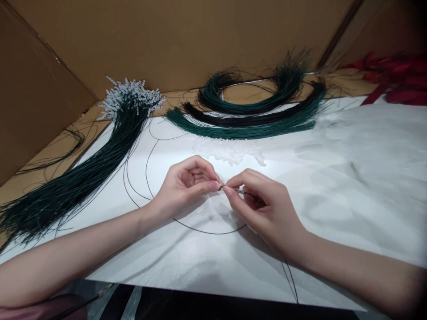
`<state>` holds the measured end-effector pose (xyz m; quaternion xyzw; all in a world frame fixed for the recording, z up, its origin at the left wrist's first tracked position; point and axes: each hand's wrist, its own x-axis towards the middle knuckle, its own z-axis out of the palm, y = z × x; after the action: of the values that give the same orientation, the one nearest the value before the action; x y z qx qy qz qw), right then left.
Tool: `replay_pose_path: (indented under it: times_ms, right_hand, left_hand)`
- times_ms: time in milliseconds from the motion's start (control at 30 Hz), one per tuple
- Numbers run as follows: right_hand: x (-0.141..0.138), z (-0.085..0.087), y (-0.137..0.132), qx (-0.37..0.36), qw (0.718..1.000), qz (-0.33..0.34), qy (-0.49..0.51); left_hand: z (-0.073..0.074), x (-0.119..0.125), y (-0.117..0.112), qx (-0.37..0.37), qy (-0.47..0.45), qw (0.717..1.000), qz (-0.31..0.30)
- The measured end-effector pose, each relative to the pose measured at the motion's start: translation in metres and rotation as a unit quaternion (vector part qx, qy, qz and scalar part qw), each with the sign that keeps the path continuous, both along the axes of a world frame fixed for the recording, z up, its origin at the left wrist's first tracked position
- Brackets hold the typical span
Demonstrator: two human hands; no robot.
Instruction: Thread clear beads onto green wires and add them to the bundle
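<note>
My left hand [187, 184] and my right hand [263, 206] meet fingertip to fingertip above a white sheet [350, 186]. My right hand pinches the end of a thin dark green wire [207, 230] that loops under both hands. My left hand is pinched too, pressing something tiny against the wire tip; it is too small to name. Just beyond my fingers lies a small heap of clear beads [233, 151].
A bundle of green wires with white bead tips [100, 155] fans out at the left. Curved bundles of bare green and black wires [253, 111] lie at the back. Cardboard walls [40, 102] enclose the table. Red material [396, 78] sits at the far right.
</note>
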<state>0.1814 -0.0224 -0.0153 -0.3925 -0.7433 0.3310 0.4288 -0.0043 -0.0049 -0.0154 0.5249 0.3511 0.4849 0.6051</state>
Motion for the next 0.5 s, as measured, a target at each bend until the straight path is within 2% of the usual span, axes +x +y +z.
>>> replay_pose_path:
  times_ms: [300,400,500]
  right_hand:
    - [0.0005,-0.0002,-0.0011,-0.001,1.000,0.002,0.004]
    - [0.0008,-0.0005,-0.0005,-0.001,1.000,0.002,-0.001]
    - [0.0009,-0.0005,0.0004,-0.005,1.000,0.000,-0.010]
  left_hand:
    - [0.0003,-0.0008,0.0008,0.012,0.022,1.000,0.001]
    - [0.0008,-0.0015,-0.0029,0.067,0.079,0.995,0.012]
    - [0.0001,-0.0022,-0.0084,0.171,0.157,0.972,0.035]
